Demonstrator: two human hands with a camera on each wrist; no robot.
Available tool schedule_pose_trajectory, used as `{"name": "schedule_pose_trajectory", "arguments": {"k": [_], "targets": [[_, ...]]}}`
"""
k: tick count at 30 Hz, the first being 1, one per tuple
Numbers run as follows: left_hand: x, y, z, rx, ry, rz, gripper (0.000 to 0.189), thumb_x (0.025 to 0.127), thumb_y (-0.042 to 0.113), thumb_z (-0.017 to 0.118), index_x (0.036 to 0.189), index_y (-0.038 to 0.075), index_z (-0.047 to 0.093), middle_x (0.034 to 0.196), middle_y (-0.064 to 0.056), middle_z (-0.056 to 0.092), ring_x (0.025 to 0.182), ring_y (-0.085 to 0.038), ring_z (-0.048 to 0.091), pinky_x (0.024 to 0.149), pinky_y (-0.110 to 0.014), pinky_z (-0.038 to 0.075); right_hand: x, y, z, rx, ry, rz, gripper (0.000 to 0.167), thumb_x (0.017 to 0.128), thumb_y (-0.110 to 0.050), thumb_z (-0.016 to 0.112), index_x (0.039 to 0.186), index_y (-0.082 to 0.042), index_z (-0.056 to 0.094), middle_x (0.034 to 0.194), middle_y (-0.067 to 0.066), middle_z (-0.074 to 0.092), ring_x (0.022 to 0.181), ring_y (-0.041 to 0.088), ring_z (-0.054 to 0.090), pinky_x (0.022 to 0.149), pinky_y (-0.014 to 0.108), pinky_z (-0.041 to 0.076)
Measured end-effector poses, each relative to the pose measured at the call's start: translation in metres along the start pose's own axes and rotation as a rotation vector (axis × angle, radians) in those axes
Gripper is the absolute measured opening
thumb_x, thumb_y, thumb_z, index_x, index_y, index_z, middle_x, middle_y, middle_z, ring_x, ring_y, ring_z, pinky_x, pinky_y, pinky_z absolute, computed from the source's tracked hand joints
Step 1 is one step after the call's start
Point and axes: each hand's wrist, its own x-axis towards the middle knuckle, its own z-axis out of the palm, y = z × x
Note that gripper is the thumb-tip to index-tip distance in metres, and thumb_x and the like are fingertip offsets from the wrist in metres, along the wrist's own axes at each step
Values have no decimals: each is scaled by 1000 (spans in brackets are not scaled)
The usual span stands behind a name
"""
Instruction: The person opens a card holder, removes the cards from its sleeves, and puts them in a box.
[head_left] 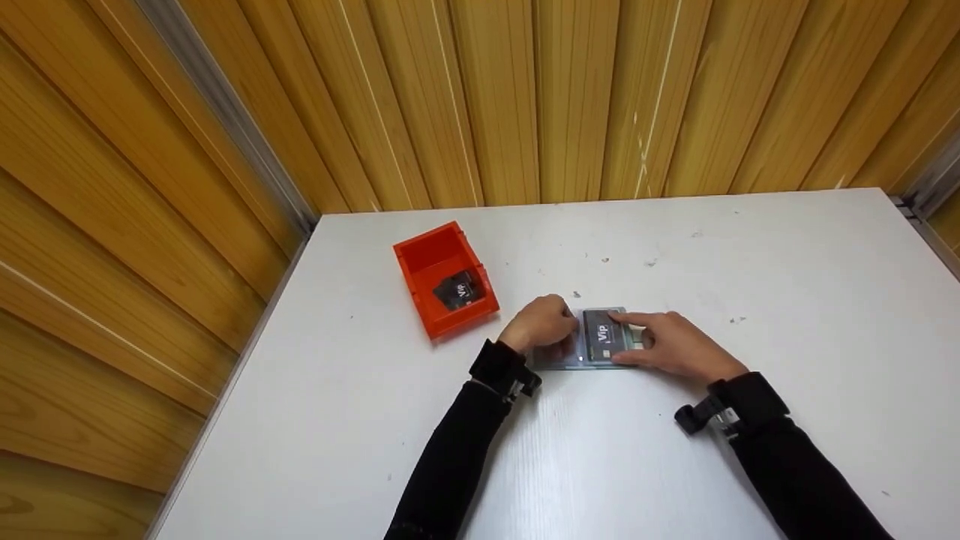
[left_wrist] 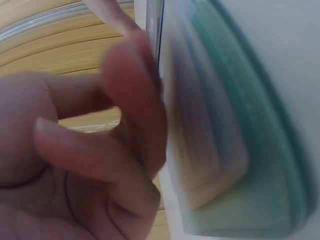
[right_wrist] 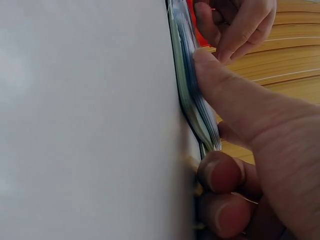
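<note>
Card holder's on the table, Vip card showing. Right hand grips it from three o'clock, left hand's curled at nine, can't tell if pinching. Red bin's at ten.

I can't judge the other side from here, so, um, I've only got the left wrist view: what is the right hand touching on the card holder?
Observer: In the head view, the right hand has its thumb and forefinger at the right side of a black card marked Vip.

Operator: Okay, are there any more cards about?

Observer: Yes, more dark cards lie in a red box, the top one also showing Vip.

Operator: And which hand is that box closer to?

Observer: The left hand; the box stands beyond it and to its left, apart from the card holder.
</note>
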Motion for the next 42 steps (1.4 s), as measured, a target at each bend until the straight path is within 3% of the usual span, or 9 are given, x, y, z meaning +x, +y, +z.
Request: {"name": "schedule_pose_trajectory", "arguments": {"k": [6,10,13,16,20,24,32,42], "targets": [[-1,-7,-3,-410,-121,-2,27,103,9,54,100,-11,72,61,-4,68,46,-10,60,45,-20,44,0,-1,-1,10,12,-20,79,84,-51,82,152,-20,54,68,-6,42,66,11,44,59,25,32],[1,-13,-4,-546,-181,-22,28,102,10,54,102,-11,73,61,-5,69,47,-10,62,45,-19,46,0,-1,-1,14,7,-15,80,84,-51,82,152,-19,54,68,-6,43,65,11,44,58,24,33],[3,-15,-2,-613,-187,-38,26,101,9,55,100,-9,73,60,-5,68,47,-10,62,45,-18,47,0,-1,-1,18,8,-3,80,84,-51,82,152,-19,54,67,-6,44,65,12,44,57,24,32],[4,-15,2,-597,-163,-52,25,102,12,55,92,-3,73,57,-3,65,45,-9,60,44,-18,44,0,-1,0,20,10,9,81,83,-51,83,152,-19,54,67,-5,44,65,12,44,57,25,33],[4,-13,8,-471,-151,-56,31,104,19,58,81,4,72,51,0,60,39,-7,55,40,-18,36,0,-1,0,20,5,19,81,83,-53,82,152,-21,54,68,-5,45,65,12,44,58,25,33],[4,-11,12,-420,-160,-52,28,102,19,65,78,7,74,50,1,59,38,-6,51,39,-19,33,0,-1,0,19,7,16,80,83,-53,82,152,-23,54,66,-5,46,64,11,44,58,25,33],[3,-14,9,-467,-186,-67,23,97,14,73,75,9,70,52,1,58,40,-5,50,42,-18,39,1,3,2,31,9,15,81,82,-56,82,151,-23,54,65,-5,49,62,10,44,56,24,33],[7,-22,2,-521,-230,-75,16,97,10,72,81,9,71,54,2,57,42,-6,50,45,-18,43,2,5,1,30,11,30,80,81,-52,84,150,-22,56,62,-5,49,59,9,42,54,24,33]]}}
